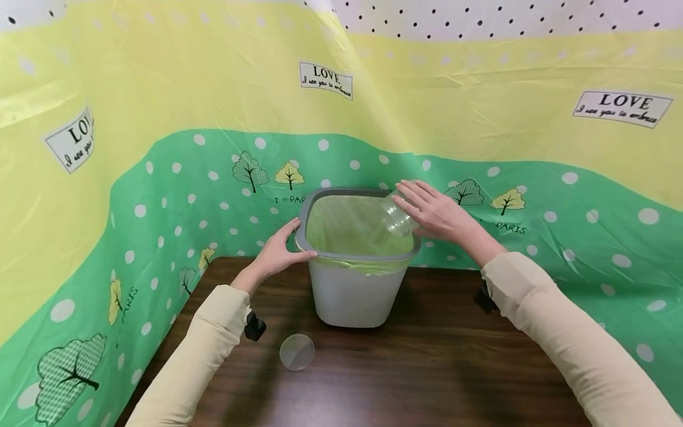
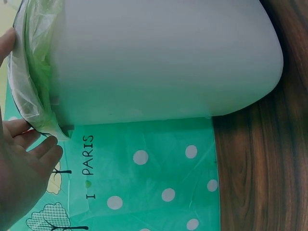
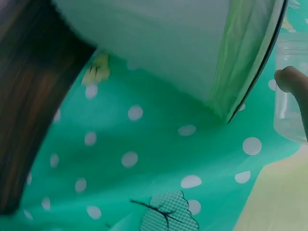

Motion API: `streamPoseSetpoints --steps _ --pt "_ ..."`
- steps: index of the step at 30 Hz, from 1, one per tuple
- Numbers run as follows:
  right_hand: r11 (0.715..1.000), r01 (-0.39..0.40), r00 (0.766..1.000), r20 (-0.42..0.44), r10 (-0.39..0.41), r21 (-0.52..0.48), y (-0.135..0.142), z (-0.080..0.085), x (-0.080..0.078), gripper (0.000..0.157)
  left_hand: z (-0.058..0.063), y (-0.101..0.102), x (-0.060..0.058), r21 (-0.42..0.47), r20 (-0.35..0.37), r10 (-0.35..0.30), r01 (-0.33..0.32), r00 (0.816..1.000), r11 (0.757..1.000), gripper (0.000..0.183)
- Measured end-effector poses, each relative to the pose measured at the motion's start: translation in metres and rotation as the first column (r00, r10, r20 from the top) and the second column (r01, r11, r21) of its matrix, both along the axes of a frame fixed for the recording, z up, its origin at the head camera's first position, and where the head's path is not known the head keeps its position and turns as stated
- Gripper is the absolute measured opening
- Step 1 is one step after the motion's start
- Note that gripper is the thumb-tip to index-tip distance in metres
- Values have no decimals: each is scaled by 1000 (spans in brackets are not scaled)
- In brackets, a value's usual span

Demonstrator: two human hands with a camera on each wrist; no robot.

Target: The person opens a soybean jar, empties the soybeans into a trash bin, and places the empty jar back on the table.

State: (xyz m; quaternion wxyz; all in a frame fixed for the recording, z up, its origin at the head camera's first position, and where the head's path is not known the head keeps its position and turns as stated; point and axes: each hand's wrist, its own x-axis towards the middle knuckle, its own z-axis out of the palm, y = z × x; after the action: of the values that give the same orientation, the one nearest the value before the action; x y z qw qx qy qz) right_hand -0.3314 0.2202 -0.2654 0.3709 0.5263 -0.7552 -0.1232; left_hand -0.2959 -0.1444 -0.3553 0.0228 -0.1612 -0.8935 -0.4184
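A grey-white trash bin [image 1: 357,296] with a grey rim and a green liner bag [image 1: 341,231] stands upright on the table. My left hand [image 1: 277,252] holds its rim at the near left corner, thumb toward the front. In the left wrist view the fingers [image 2: 45,151] bend at the rim's edge. Over the right side of the opening, my right hand [image 1: 432,210] grips a clear plastic jar [image 1: 396,218], tilted. The right wrist view catches the jar [image 3: 286,113] and one digit at its edge. No contents can be made out in the jar.
A clear round lid [image 1: 297,352] lies on the dark wooden table [image 1: 427,367], in front and left of the bin. A green and yellow printed curtain [image 1: 213,160] hangs close behind the bin and along both sides.
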Motion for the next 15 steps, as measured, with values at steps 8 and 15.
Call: streamPoseSetpoints --steps 8,15 --pt "994 20 997 73 -12 -105 5 -4 -1 101 -1 -2 -1 13 -2 1 -1 1000 1000 91" --pt "946 55 992 122 -16 -321 20 -4 3 94 0 -3 -1 22 2 -6 6 1000 1000 91"
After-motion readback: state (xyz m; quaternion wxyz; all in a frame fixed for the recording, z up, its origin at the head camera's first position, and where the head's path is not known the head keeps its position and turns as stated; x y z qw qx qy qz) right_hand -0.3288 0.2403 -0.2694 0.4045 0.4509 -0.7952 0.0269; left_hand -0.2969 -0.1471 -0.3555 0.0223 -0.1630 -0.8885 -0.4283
